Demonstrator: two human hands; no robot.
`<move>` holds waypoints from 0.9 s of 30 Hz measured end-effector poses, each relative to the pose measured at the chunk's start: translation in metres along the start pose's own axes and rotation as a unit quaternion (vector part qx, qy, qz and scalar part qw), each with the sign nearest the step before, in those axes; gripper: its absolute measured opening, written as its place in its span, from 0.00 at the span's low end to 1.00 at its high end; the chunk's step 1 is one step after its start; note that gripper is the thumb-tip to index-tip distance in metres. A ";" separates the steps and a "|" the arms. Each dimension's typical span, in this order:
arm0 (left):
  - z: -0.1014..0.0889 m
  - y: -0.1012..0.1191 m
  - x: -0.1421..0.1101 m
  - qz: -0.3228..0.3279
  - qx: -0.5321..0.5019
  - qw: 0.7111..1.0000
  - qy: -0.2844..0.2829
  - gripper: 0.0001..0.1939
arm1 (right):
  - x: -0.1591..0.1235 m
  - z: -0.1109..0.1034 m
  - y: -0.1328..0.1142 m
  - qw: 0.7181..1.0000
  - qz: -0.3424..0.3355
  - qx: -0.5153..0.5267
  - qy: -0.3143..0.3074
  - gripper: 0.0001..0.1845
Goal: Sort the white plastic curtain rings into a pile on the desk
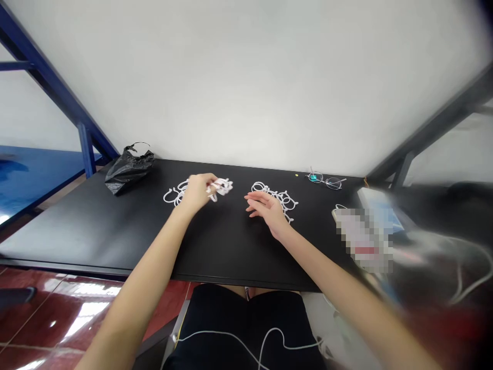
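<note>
My left hand [197, 192] is closed around a bunch of white plastic shower curtain rings [222, 186], which stick out past the fingertips on the right. Under and beside that hand, more white rings [169, 196] lie on the black table [231, 246], partly hidden by it. My right hand [270, 208] hovers at a second pile of white rings [287, 199], its fingers loosely bent and apart. Nothing shows between them. Part of this pile is behind the hand, and I cannot tell whether the hand touches it.
A crumpled black plastic bag [131, 168] sits at the back left. Eyeglasses [325, 181] lie near the wall at the back right. Farther right are a blurred-out phone-like item [360, 241], a white and blue box [379, 208] and clear plastic. A white cable [215, 333] crosses my lap.
</note>
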State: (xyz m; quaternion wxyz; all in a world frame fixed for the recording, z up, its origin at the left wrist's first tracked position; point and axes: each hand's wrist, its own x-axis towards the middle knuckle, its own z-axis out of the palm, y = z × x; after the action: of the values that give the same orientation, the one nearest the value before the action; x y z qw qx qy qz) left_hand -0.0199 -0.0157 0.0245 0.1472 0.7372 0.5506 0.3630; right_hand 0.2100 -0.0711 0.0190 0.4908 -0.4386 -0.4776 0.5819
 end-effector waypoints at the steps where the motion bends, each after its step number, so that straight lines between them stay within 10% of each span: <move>1: -0.009 -0.007 0.002 -0.013 0.039 0.998 0.040 0.12 | 0.000 -0.001 -0.002 1.000 0.005 -0.003 0.008 0.16; 8: -0.047 -0.046 0.000 -0.142 0.140 0.971 0.128 0.13 | -0.001 0.000 -0.007 1.000 0.012 -0.003 0.016 0.15; 27: -0.085 -0.071 -0.011 -0.269 0.174 0.944 -0.082 0.28 | 0.003 -0.007 -0.007 1.000 -0.002 -0.020 0.024 0.12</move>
State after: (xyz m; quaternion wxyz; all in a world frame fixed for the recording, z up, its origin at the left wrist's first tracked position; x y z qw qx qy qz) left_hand -0.1302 -0.0163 0.0354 0.1532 0.6030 0.7690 0.1469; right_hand 0.2174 -0.0663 0.0246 0.4947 -0.4614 -0.4776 0.5606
